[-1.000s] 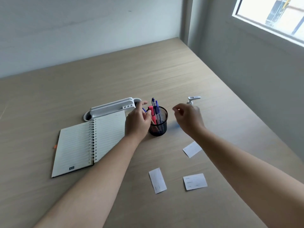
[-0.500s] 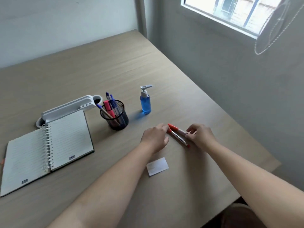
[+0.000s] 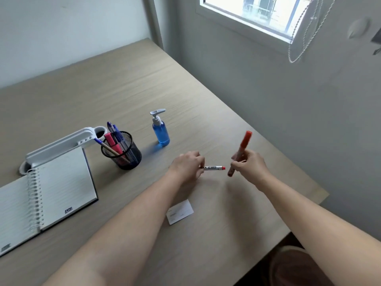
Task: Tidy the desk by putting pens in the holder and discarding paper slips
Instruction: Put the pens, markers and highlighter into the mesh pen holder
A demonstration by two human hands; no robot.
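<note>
Head view: left hand (image 3: 188, 167) pinched on a level white red-tipped marker (image 3: 213, 168), right hand (image 3: 248, 165) clamped round an upright red-capped marker (image 3: 243, 147). Pen-gathering step; next, carry both left into black mesh holder (image 3: 123, 153). White paper slip (image 3: 180, 211) awaiting discard.

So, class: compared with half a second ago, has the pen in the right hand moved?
Yes. The red-capped pen in the right hand has lifted off the desk and now stands nearly upright, cap up, right of the blue bottle.
</note>
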